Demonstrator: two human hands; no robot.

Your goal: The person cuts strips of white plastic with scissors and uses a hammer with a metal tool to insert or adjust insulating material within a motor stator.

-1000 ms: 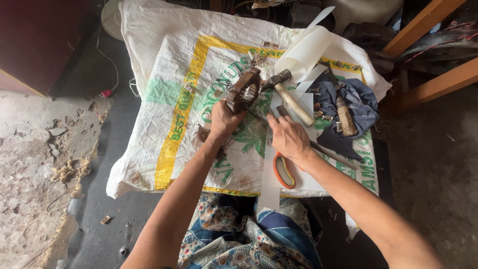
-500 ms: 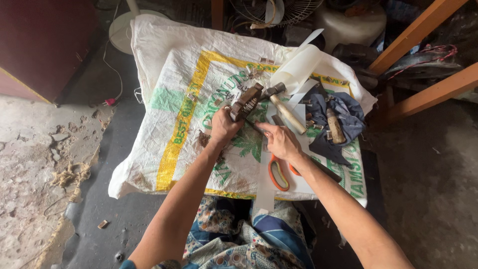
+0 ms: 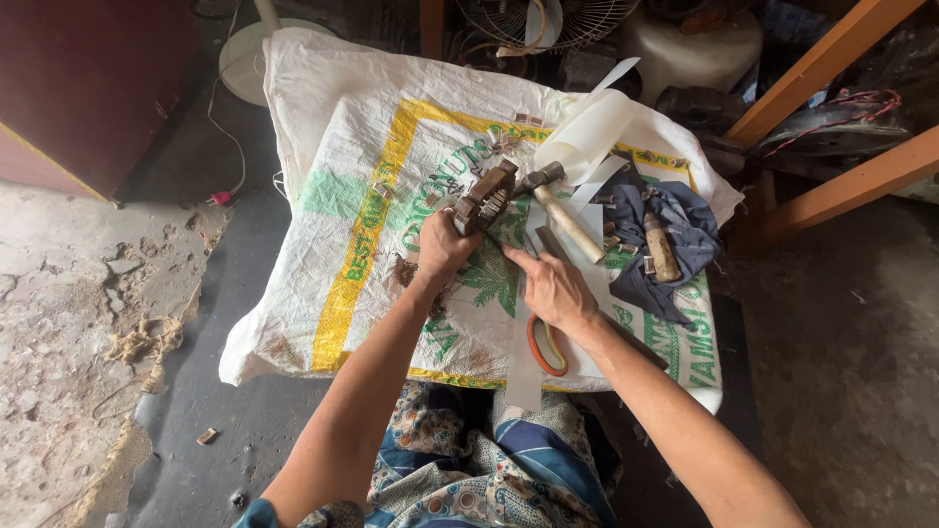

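Observation:
My left hand (image 3: pixel 445 244) grips a rusty brown toothed metal block (image 3: pixel 486 195), tilted up off a white woven sack (image 3: pixel 323 176) spread over a low table. My right hand (image 3: pixel 550 289) lies flat just right of it, fingers resting on a long white paper strip (image 3: pixel 525 342) and close to a dark metal rod (image 3: pixel 553 244). A hammer (image 3: pixel 558 203) with a wooden handle lies just beyond my right fingers. Orange-handled scissors (image 3: pixel 548 349) sit under my right wrist.
A dark blue cloth (image 3: pixel 675 244) with a wooden-handled tool (image 3: pixel 660 246) and small metal pieces lies at the right. A curled white sheet (image 3: pixel 602 122) sits at the back. Orange wooden beams (image 3: pixel 831 186) stand to the right, a fan (image 3: pixel 548 20) behind, and a dark red cabinet (image 3: pixel 88 88) on the left.
The view has shifted slightly. My left hand still holds the metal block; my right hand has lowered flat onto the paper strip beside it.

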